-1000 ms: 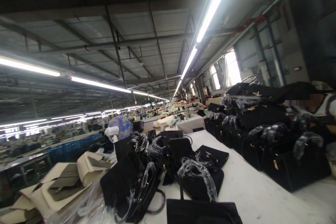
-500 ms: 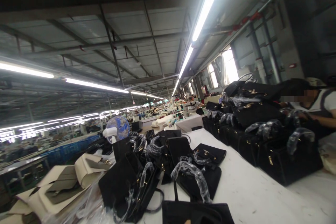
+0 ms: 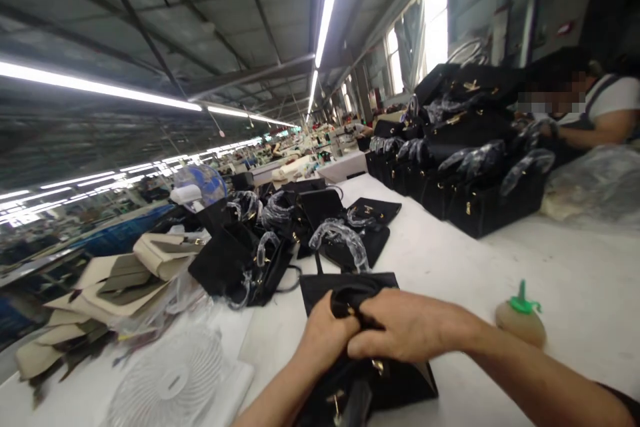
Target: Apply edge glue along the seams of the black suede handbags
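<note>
A black handbag [image 3: 400, 383] with gold fittings lies on the white table in front of me, its far flap stretching away from me. My left hand [image 3: 327, 330] grips a bunched part of the black material near the bag's opening. From the right, my right hand [image 3: 400, 323] closes on the same gathered material, its fingers bent close to the left hand. A gold clasp [image 3: 379, 367] shows just below the right hand. Just beyond the bag rises a plastic-wrapped handle [image 3: 345, 240]. The fingertips are partly hidden in the dark folds.
Black bags [image 3: 245, 260] lie heaped beyond on the left, beside cream bag pieces [image 3: 135, 273]. A white fan [image 3: 170, 380] lies at front left. A bottle with a green cap [image 3: 523, 320] stands right. More black bags [image 3: 493, 200] are stacked near a person [image 3: 610, 110].
My view has tilted down, bringing both hands, the near bag, the white fan and the green-capped bottle into sight. Earlier, only the bag's upper edge and a fingertip showed at the bottom.
</note>
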`<state>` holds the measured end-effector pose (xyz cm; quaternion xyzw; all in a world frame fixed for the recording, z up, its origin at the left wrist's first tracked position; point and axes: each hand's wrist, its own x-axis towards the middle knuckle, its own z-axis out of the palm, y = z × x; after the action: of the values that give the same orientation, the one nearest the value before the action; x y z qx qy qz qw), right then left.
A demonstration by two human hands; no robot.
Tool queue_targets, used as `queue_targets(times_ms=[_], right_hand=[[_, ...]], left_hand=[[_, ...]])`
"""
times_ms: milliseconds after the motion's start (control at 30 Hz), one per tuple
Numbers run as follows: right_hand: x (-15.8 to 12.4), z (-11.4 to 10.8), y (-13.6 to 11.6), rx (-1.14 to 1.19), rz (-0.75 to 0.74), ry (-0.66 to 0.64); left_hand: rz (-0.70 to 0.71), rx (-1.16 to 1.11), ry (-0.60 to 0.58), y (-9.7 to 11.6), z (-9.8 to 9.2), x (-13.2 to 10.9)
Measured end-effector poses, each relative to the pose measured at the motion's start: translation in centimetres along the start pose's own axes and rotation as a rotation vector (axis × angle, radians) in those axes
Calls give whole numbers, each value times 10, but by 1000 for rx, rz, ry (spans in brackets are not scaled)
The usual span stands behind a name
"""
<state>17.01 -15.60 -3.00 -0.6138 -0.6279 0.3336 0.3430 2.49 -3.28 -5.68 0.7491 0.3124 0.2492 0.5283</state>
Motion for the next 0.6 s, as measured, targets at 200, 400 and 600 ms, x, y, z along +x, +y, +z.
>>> queue_targets(times_ms=[200,400,600], right_hand=[[-30,-28,27,381,42,160],[-59,26,59,442,91,165],[-57,54,54,321,101,191]], left_hand=[[-103,-68,35,5,-24,-1],[-200,-481,222,6,-34,-33],[-111,-487,442,9,-45,-57]])
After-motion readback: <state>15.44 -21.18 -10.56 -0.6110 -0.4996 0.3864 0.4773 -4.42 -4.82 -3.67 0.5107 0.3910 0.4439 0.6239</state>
